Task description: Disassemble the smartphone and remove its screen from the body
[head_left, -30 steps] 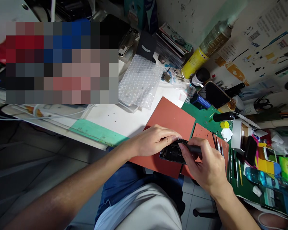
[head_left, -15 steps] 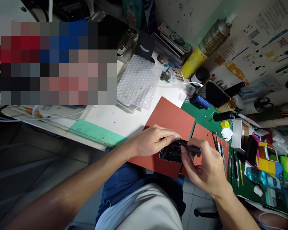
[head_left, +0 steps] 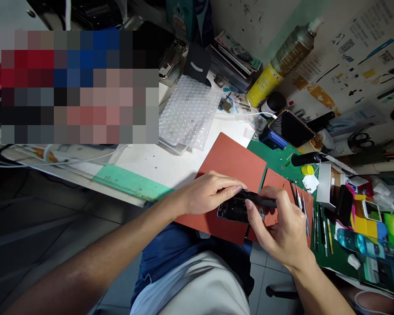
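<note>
An opened phone [head_left: 233,211] with dark insides lies on the reddish-brown mat [head_left: 230,159]. My left hand [head_left: 210,192] rests over its upper left edge, fingers together and closed on the phone. From the right, my right hand [head_left: 280,223] pinches a black pen-like tool [head_left: 262,200] between thumb and fingers. The tool lies almost level above the phone, its tip near my left fingertips. What the tip touches is too small to make out.
Tweezers and thin tools [head_left: 302,205] lie right of my right hand. Bubble wrap [head_left: 190,113] sits beyond the mat. A yellow spray can [head_left: 267,81], a propped phone [head_left: 292,128] and a white box [head_left: 328,183] stand farther back and right. Another person is blurred at upper left.
The black tool in my right hand has tilted flatter, with its rear end swung up and out to the right. My right thumb has shifted slightly left. My left hand has barely moved.
</note>
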The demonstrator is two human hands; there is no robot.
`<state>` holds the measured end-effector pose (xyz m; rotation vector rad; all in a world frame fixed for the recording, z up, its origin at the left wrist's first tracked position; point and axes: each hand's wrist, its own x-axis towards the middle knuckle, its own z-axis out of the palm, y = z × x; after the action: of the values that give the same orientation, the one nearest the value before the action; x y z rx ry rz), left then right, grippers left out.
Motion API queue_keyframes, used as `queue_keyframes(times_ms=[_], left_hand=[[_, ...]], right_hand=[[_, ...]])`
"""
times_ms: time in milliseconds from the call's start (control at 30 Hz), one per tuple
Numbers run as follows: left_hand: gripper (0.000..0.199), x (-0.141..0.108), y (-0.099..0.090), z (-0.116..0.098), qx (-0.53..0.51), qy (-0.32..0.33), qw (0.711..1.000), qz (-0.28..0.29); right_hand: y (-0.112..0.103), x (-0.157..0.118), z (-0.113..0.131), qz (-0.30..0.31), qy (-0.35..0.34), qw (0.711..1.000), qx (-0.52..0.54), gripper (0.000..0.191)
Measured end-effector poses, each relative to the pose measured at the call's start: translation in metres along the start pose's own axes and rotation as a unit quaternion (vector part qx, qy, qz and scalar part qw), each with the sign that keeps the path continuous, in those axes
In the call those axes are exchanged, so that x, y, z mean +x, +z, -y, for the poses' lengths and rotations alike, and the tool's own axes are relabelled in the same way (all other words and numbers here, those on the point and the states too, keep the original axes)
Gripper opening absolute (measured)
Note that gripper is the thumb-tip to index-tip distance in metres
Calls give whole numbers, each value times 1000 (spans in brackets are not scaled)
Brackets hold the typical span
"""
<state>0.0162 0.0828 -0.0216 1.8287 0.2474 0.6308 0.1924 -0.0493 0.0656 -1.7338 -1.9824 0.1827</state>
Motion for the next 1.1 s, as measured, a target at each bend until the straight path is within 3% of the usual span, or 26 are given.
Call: queue_keyframes(times_ms=[767,967,1100], left_hand=[[33,1,0,-2,9,-11,1000,2],[34,1,-1,-1,23,-6,1000,6],[34,0,-1,-2,53,-15,998,-8]], right_hand=[[6,-7,3,-50,37,998,29,19],[0,-26,-4,-106,117,985,66,23],[-7,-47,-17,-185,255,937,149,25]])
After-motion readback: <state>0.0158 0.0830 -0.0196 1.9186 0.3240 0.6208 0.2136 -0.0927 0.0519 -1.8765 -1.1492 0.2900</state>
